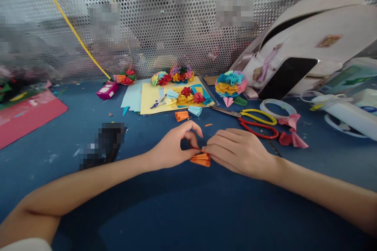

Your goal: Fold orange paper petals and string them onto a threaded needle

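Note:
A small pleated orange paper piece [200,159] is held between my two hands above the blue table. My left hand [176,145] pinches its upper left edge with thumb and fingers curled. My right hand [240,151] has its fingers pressed together at the piece's upper right edge. Just beyond my hands lies another folded orange piece [182,116], with a light blue folded piece [194,111] beside it. Farther back, yellow, red and blue folded pieces [185,96] rest on a yellow sheet [147,98].
Scissors [259,117] with red and yellow handles, a tape roll [277,108] and a pink bow [291,131] lie right. A black phone [290,76] leans on a backpack [318,23]. Paper flowers [231,83] line the perforated metal panel [176,8]. A dark object [106,145] is left.

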Motion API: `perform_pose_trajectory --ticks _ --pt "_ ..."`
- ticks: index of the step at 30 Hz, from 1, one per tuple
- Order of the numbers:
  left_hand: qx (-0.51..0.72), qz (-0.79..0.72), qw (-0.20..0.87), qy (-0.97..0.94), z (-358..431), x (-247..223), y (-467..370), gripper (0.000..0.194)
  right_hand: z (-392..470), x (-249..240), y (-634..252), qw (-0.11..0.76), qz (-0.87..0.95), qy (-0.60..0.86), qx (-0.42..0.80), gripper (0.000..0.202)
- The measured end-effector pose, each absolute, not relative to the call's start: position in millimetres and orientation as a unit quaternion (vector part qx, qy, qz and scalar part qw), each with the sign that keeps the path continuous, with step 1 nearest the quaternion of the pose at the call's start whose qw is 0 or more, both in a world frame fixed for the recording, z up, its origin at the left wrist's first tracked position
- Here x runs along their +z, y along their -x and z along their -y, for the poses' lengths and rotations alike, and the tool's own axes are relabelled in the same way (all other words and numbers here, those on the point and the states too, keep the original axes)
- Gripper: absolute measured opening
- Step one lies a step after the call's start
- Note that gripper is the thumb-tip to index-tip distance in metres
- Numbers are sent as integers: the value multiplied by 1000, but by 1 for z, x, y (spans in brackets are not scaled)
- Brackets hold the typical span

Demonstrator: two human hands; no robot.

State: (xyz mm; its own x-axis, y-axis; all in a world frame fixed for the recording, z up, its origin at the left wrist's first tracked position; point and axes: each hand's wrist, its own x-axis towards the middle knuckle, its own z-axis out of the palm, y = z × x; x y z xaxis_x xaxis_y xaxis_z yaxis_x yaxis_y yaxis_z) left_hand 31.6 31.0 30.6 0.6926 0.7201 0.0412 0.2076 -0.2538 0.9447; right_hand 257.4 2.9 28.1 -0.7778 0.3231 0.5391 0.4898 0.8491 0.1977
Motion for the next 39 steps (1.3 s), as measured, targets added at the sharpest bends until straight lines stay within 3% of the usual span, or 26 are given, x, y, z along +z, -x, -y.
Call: perform_pose_trajectory --ticks 3,6,11,14,17,23,26,33,39 --pt "239 -314 403 -826 -27 34 -32 30 -2 25 -255 252 926 260 -105 24" --pt "223 -317 369 -845 -26 34 -33 31 0 24 -255 246 926 241 -152 24" --pt "219 -320 505 -771 -33 29 -33 35 0 27 -258 237 924 173 -246 20" --pt "211 -293 617 -700 -37 26 -33 37 0 31 -259 248 925 146 -247 24" --pt "216 -280 645 -677 -38 26 -32 38 -1 34 -258 254 927 167 -219 26" --pt "242 -311 437 -808 -28 33 -32 32 -4 30 -257 237 936 254 -61 25" --pt "244 -310 351 -850 -25 33 -33 27 -3 28 -257 245 932 266 -40 25" --pt "196 -305 584 -726 -42 23 -32 35 -3 28 -256 234 934 229 -145 27" --pt "188 -278 649 -682 -46 23 -32 36 -4 32 -257 241 934 160 -211 23"
